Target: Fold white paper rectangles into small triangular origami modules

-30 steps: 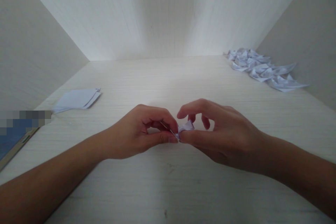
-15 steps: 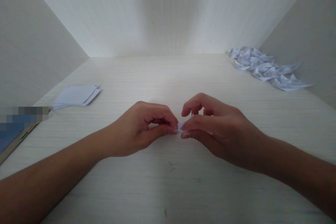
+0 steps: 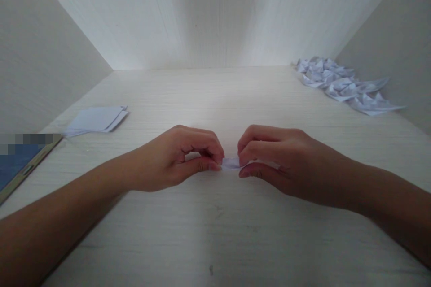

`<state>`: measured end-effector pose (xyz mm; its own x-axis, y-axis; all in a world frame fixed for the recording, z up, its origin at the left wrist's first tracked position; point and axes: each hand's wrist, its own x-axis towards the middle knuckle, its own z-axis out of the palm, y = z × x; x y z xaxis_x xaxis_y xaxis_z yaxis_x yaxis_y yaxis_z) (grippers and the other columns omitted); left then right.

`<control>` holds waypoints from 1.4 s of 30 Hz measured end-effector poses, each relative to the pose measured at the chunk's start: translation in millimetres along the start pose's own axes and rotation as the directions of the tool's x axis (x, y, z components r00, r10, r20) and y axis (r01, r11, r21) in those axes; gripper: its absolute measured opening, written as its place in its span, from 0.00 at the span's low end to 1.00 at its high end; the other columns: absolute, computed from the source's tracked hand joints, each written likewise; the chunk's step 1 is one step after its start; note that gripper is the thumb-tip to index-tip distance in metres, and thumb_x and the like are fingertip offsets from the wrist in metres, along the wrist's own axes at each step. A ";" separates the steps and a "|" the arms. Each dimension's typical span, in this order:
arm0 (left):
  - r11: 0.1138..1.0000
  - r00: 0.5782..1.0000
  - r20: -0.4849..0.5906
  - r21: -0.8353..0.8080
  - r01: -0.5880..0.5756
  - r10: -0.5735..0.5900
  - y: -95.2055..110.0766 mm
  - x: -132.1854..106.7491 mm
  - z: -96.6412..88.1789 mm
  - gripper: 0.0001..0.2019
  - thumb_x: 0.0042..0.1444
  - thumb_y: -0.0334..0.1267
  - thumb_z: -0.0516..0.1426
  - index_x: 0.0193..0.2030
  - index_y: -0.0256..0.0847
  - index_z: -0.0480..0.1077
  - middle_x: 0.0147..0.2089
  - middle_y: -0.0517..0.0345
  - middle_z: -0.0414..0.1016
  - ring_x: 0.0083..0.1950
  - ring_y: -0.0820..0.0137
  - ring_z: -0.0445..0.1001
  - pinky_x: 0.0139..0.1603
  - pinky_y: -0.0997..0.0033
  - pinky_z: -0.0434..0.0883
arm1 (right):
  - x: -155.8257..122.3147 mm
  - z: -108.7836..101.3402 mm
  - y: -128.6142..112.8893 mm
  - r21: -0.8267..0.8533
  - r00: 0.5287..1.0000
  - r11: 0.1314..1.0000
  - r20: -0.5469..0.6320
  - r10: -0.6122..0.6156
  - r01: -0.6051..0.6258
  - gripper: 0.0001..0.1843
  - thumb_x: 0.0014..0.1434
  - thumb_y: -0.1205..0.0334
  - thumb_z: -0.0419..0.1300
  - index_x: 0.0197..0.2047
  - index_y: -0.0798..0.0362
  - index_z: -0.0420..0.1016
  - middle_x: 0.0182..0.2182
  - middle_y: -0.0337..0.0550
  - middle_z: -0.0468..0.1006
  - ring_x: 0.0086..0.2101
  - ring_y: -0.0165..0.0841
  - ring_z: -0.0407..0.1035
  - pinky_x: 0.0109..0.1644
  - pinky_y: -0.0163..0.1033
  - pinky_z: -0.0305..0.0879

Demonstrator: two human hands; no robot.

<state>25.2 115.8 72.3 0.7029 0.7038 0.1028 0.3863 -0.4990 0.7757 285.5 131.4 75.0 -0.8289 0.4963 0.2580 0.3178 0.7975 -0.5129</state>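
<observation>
A small folded piece of white paper (image 3: 230,164) sits between my two hands, just above the pale wooden tabletop (image 3: 215,233). My left hand (image 3: 178,157) pinches its left end between thumb and curled fingers. My right hand (image 3: 276,161) pinches its right end the same way, fingers closed over it. Only a short strip of the paper shows between the fingertips; the rest is hidden inside both grips.
A small stack of flat white paper sheets (image 3: 96,119) lies at the left. A heap of folded paper pieces (image 3: 346,85) rests at the far right by the side wall. A blue-covered flat object (image 3: 20,161) lies at the left edge. Walls enclose three sides.
My right hand's fingers have closed down onto the paper and both hands have drawn slightly apart, so the paper now looks flatter and stretched between them. The view tilted up a little.
</observation>
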 end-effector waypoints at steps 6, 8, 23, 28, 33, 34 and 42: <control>0.997 0.997 0.071 0.069 0.021 -0.026 4.6 -0.9 1.0 0.04 0.66 0.36 0.60 0.42 0.42 0.77 0.39 0.57 0.82 0.37 0.69 0.78 0.40 0.72 0.74 | 0.5 2.8 0.3 0.011 0.996 1.000 0.082 0.016 -0.017 0.11 0.67 0.73 0.58 0.35 0.53 0.78 0.38 0.42 0.78 0.32 0.28 0.70 0.36 0.34 0.63; 0.995 0.998 0.058 0.099 0.018 -0.024 4.4 -1.5 1.9 0.04 0.65 0.38 0.61 0.40 0.42 0.78 0.37 0.58 0.82 0.34 0.71 0.77 0.37 0.73 0.72 | 1.6 3.7 0.0 0.030 0.995 0.999 0.087 0.041 -0.043 0.11 0.66 0.74 0.58 0.34 0.53 0.78 0.37 0.42 0.78 0.32 0.28 0.70 0.37 0.33 0.63; 0.956 0.991 -0.016 0.268 -0.123 0.132 4.0 -0.8 1.8 0.04 0.66 0.33 0.61 0.39 0.39 0.78 0.38 0.60 0.80 0.35 0.77 0.76 0.38 0.79 0.70 | -1.5 8.2 2.1 -0.101 0.996 0.994 -0.062 -0.056 0.050 0.11 0.67 0.73 0.58 0.37 0.54 0.80 0.37 0.45 0.82 0.34 0.31 0.74 0.37 0.34 0.67; 0.881 0.946 -0.152 0.430 -0.197 0.286 3.9 -2.9 2.9 0.03 0.64 0.31 0.64 0.43 0.39 0.79 0.40 0.59 0.81 0.36 0.78 0.77 0.37 0.81 0.70 | -2.9 2.8 -6.2 -0.236 0.986 0.972 -0.164 -0.027 -0.012 0.11 0.71 0.66 0.55 0.41 0.53 0.80 0.37 0.45 0.83 0.31 0.32 0.74 0.34 0.36 0.65; 0.804 0.902 -0.171 0.539 -0.251 0.396 4.4 -5.1 6.7 0.02 0.64 0.29 0.63 0.41 0.37 0.78 0.40 0.57 0.81 0.35 0.78 0.76 0.34 0.80 0.69 | -3.0 4.5 -9.1 -0.327 0.979 0.943 -0.168 -0.119 0.058 0.13 0.72 0.64 0.55 0.39 0.55 0.81 0.33 0.46 0.81 0.31 0.33 0.71 0.33 0.37 0.62; 0.795 0.899 -0.164 0.549 -0.258 0.405 4.5 -5.4 7.4 0.02 0.64 0.29 0.63 0.42 0.37 0.78 0.40 0.57 0.81 0.34 0.77 0.76 0.34 0.79 0.69 | -3.0 5.4 -9.0 -0.345 0.976 0.936 -0.172 -0.130 0.064 0.14 0.72 0.65 0.55 0.38 0.55 0.81 0.33 0.46 0.81 0.31 0.33 0.70 0.33 0.38 0.62; 0.744 0.925 -0.073 0.619 -0.252 0.374 8.9 -5.9 6.4 0.05 0.67 0.26 0.59 0.41 0.37 0.76 0.38 0.57 0.78 0.35 0.74 0.74 0.35 0.74 0.68 | -3.0 7.2 -7.3 -0.436 0.975 0.889 -0.099 -0.201 0.139 0.18 0.72 0.69 0.51 0.36 0.58 0.81 0.32 0.50 0.82 0.30 0.35 0.70 0.33 0.41 0.65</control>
<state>28.3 104.1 74.6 0.7505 0.5015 0.4305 0.4804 -0.8613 0.1658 282.4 121.6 72.1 -0.8263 0.3574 0.4354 0.3679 0.9277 -0.0632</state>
